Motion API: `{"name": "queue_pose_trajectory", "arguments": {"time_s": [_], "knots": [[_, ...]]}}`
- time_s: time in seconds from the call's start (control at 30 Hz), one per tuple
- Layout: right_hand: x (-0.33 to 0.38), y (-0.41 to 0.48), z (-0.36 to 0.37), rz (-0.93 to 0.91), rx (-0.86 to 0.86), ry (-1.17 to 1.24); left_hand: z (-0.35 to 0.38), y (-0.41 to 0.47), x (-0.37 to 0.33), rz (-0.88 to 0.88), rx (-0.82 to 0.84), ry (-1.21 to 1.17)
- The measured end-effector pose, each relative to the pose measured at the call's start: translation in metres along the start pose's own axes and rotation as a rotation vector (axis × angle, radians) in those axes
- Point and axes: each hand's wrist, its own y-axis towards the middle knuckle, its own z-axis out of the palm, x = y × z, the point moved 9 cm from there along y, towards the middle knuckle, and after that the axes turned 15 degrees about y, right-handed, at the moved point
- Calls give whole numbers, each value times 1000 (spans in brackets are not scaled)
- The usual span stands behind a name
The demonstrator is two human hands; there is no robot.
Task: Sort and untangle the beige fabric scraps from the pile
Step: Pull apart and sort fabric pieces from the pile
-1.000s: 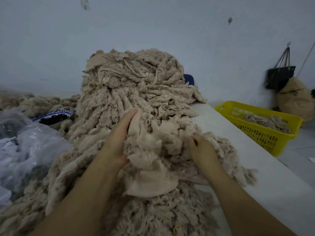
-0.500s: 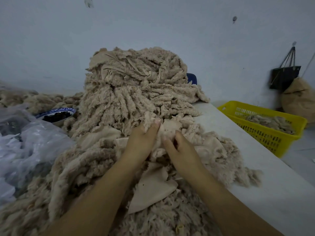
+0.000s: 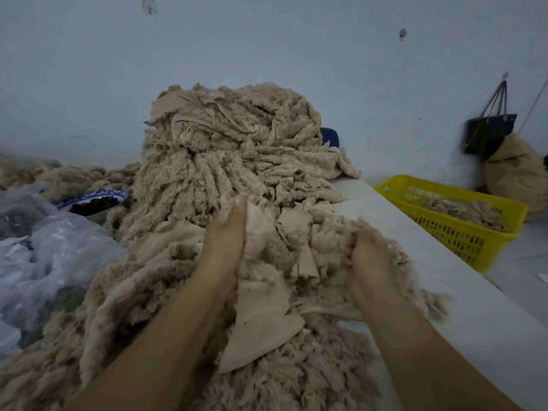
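Observation:
A tall pile of beige fleecy fabric scraps (image 3: 225, 161) rises on the white table (image 3: 480, 315) and spreads toward me. My left hand (image 3: 222, 247) grips a fuzzy beige scrap (image 3: 258, 229) at the foot of the pile, thumb side up. My right hand (image 3: 367, 253) is curled round another clump of scraps (image 3: 329, 241) to the right, fingers buried in it. A smooth-backed scrap (image 3: 261, 321) lies flat between my forearms.
A yellow plastic basket (image 3: 462, 232) holding some beige scraps stands off the table's right edge. A blue-rimmed bowl of dark bits (image 3: 92, 200) and clear plastic bags (image 3: 47, 256) lie at the left. A black bag (image 3: 489, 132) hangs on the wall above a stuffed sack (image 3: 516, 176).
My hands, close together half a second ago, have pulled apart: the right hand moved right with its clump, the left hand stayed near the pile's foot holding its scrap.

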Motion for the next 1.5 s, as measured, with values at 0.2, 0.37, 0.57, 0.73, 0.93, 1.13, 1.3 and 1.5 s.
{"name": "queue_pose_trajectory", "arguments": {"time_s": [0.2,0.37,0.57,0.73,0.93,1.13,1.3,1.5], "knots": [[6,-26,41,-233,341,-434,7,5,19,-200,32,-120],[1,-73,83,-341,744,-537,12,11,30,-397,103,-526],[-25,-83,90,-170,889,-564,6,19,13,-283,158,-759],[-7,-56,72,175,569,149,10,20,2,16,184,-172],[3,-48,65,176,478,301,56,-29,-23,432,597,308],[15,-49,67,-87,579,51,38,-9,-10,247,360,295],[-8,-62,77,-109,823,-380,44,-8,-3,195,424,332],[22,-5,26,-89,295,112,40,0,-4,269,363,282]]}}
